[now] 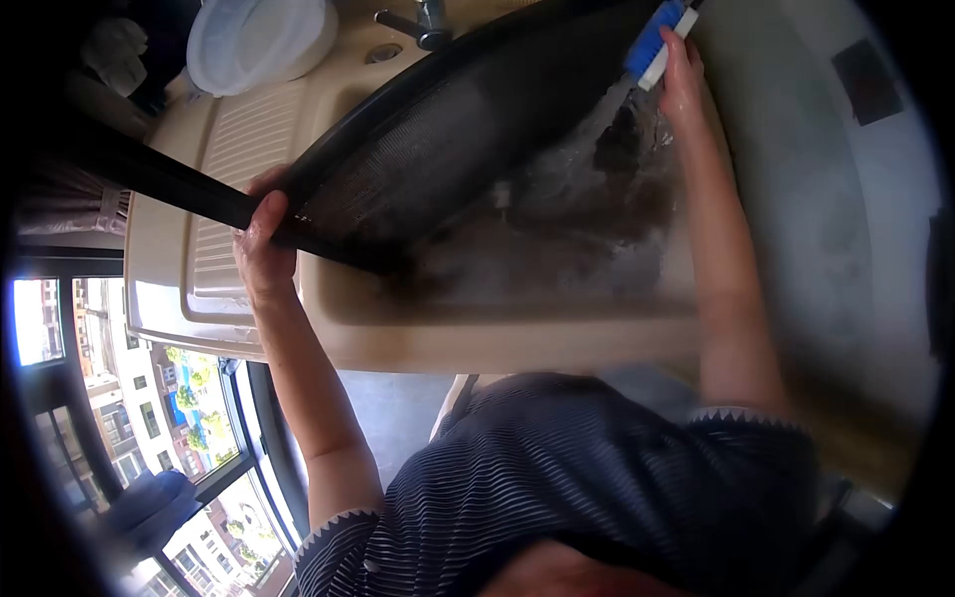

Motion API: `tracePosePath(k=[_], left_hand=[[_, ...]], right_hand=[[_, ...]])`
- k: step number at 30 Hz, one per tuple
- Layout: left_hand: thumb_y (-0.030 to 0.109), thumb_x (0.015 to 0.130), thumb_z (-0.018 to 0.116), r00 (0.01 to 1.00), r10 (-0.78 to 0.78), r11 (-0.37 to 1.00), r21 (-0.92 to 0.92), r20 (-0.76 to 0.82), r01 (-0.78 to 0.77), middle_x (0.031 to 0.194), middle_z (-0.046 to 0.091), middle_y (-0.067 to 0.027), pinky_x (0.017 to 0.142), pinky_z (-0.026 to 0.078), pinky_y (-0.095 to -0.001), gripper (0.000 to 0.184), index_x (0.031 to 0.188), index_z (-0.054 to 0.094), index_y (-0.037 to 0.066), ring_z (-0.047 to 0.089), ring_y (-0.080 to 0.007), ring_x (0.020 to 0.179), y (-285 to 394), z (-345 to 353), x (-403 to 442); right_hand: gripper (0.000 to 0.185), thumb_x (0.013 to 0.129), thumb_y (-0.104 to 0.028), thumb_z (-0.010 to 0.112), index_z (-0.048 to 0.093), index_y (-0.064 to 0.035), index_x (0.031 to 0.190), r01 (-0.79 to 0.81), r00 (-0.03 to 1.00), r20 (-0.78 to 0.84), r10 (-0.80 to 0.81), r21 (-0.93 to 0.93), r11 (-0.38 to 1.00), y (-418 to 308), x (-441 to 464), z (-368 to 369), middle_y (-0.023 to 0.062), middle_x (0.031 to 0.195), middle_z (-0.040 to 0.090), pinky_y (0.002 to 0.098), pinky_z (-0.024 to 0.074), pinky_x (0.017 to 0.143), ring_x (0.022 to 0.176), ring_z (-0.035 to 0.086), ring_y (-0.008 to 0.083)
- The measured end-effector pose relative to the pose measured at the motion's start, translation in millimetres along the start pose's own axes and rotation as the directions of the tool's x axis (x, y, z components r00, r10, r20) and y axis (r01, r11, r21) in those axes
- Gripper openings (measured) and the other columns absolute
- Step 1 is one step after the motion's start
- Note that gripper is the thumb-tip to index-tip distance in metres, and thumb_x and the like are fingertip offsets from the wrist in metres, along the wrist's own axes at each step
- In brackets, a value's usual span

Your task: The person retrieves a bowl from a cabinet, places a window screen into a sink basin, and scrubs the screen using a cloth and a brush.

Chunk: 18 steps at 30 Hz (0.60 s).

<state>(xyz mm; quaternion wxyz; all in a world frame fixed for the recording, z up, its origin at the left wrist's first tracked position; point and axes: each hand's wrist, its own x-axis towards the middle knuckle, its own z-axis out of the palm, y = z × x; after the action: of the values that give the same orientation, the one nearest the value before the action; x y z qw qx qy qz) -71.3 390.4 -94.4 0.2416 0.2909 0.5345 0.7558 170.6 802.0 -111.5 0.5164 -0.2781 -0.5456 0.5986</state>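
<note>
My left hand point(264, 234) is wrapped around the black bar of a framed mesh screen point(398, 154), at its near left corner. The screen stands tilted in a beige sink point(507, 343), its lower part in cloudy, dark water point(567, 239). At the far right, my right hand point(681, 85) grips a scrub brush point(652, 50) with a white back and blue bristles. The bristles face the screen's right end; whether they touch the mesh I cannot tell. Water streaks run below the brush.
A ribbed drainboard point(234, 159) adjoins the sink on the left. Behind it stands a translucent white basin point(261, 45) beside a metal faucet point(430, 25). A pale wall point(796, 169) with a dark square patch borders the right side. Windows point(149, 398) are at lower left.
</note>
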Motion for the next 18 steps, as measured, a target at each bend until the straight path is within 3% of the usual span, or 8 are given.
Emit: tracePosePath(k=[1, 3, 4, 5, 7, 11, 13, 18], left_hand=[[0.028, 0.069, 0.068, 1.000, -0.002, 1.000, -0.020, -0.003, 0.002, 0.095, 0.058, -0.0145, 0.086, 0.039, -0.0328, 0.052, 0.103, 0.053, -0.007, 0.053, -0.0222, 0.090, -0.3, 0.7, 0.3], [0.028, 0.068, 0.069, 1.000, 0.016, 1.000, -0.020, -0.015, -0.016, 0.094, 0.058, -0.0144, 0.084, 0.040, -0.0320, 0.052, 0.102, 0.053, -0.008, 0.054, -0.0219, 0.089, -3.8, -3.6, 2.0], [0.028, 0.068, 0.069, 1.000, 0.021, 0.999, -0.028, -0.010, -0.022, 0.093, 0.058, -0.0145, 0.084, 0.040, -0.0319, 0.052, 0.102, 0.053, -0.008, 0.054, -0.0219, 0.088, -3.9, -3.5, 2.2], [0.028, 0.068, 0.069, 1.000, 0.027, 0.999, -0.037, -0.007, -0.027, 0.093, 0.058, -0.0146, 0.083, 0.040, -0.0318, 0.052, 0.102, 0.053, -0.008, 0.054, -0.0219, 0.088, -4.0, -4.1, 1.6], [0.026, 0.069, 0.068, 0.999, 0.032, 0.998, -0.058, 0.009, -0.031, 0.096, 0.056, -0.0153, 0.085, 0.040, -0.0333, 0.050, 0.103, 0.052, -0.007, 0.053, -0.0232, 0.090, -6.8, -8.5, 1.0], [0.027, 0.068, 0.070, 0.999, 0.045, 0.996, -0.070, -0.017, -0.047, 0.094, 0.056, -0.0162, 0.084, 0.040, -0.0323, 0.053, 0.102, 0.051, -0.010, 0.054, -0.0230, 0.088, -8.4, -5.5, -0.2], [0.026, 0.068, 0.070, 0.999, 0.040, 0.996, -0.081, -0.018, -0.042, 0.095, 0.056, -0.0166, 0.084, 0.040, -0.0327, 0.054, 0.102, 0.051, -0.009, 0.054, -0.0235, 0.088, -12.1, -10.2, 0.0], [0.026, 0.066, 0.071, 0.999, 0.054, 0.994, -0.093, 0.001, -0.054, 0.095, 0.055, -0.0160, 0.085, 0.039, -0.0327, 0.054, 0.102, 0.050, -0.009, 0.053, -0.0236, 0.088, -8.8, -3.3, -1.8]], right_hand=[[0.046, 0.076, -0.027, 0.059, 0.045, 0.0022, 0.110, -0.017, 0.994, -0.107, 0.017, -0.003, 1.000, -3.7, 25.2, 10.9, 0.0089, 0.093, 0.055, 0.0315, 0.0450, 0.074, 0.083, 0.055, 0.0200], [0.020, 0.085, -0.016, 0.048, 0.047, -0.0093, 0.104, 0.186, 0.980, -0.078, -0.181, 0.065, 0.980, -0.9, 29.5, 48.7, 0.0015, 0.064, 0.046, 0.0249, 0.0432, 0.053, 0.059, 0.048, 0.0097], [0.026, 0.084, -0.021, 0.051, 0.045, -0.0080, 0.105, 0.133, 0.988, -0.073, -0.135, -0.037, 0.990, 13.3, 22.7, 58.6, 0.0029, 0.075, 0.051, 0.0287, 0.0445, 0.053, 0.060, 0.051, 0.0138], [0.061, 0.076, -0.026, 0.057, 0.032, 0.0057, 0.122, 0.340, 0.868, -0.258, -0.424, -0.311, 0.887, 28.6, -1.6, 82.9, 0.0163, 0.102, 0.054, 0.0345, 0.0418, 0.082, 0.092, 0.054, 0.0275], [0.090, 0.077, -0.033, 0.053, -0.003, 0.0127, 0.129, 0.335, 0.912, -0.049, -0.407, -0.483, 0.809, 21.8, -89.9, 129.1, 0.0357, 0.121, 0.032, 0.0389, 0.0342, 0.093, 0.110, 0.040, 0.0437], [0.092, 0.075, -0.034, 0.054, -0.003, 0.0149, 0.128, 0.549, 0.833, 0.270, -0.483, -0.515, 0.658, 23.8, -135.6, 138.7, 0.0359, 0.122, 0.031, 0.0402, 0.0389, 0.089, 0.104, 0.044, 0.0459], [0.089, 0.074, -0.030, 0.055, 0.001, 0.0143, 0.128, 0.244, 0.963, 0.054, -0.265, -0.598, 0.764, 14.5, -86.8, 114.1, 0.0340, 0.115, 0.041, 0.0403, 0.0423, 0.083, 0.099, 0.049, 0.0430], [0.068, 0.074, -0.024, 0.055, 0.023, 0.0069, 0.126, 0.259, 0.902, -0.219, -0.373, -0.418, 0.871, 55.7, 39.8, 37.2, 0.0249, 0.105, 0.054, 0.0383, 0.0422, 0.081, 0.094, 0.054, 0.0357]])
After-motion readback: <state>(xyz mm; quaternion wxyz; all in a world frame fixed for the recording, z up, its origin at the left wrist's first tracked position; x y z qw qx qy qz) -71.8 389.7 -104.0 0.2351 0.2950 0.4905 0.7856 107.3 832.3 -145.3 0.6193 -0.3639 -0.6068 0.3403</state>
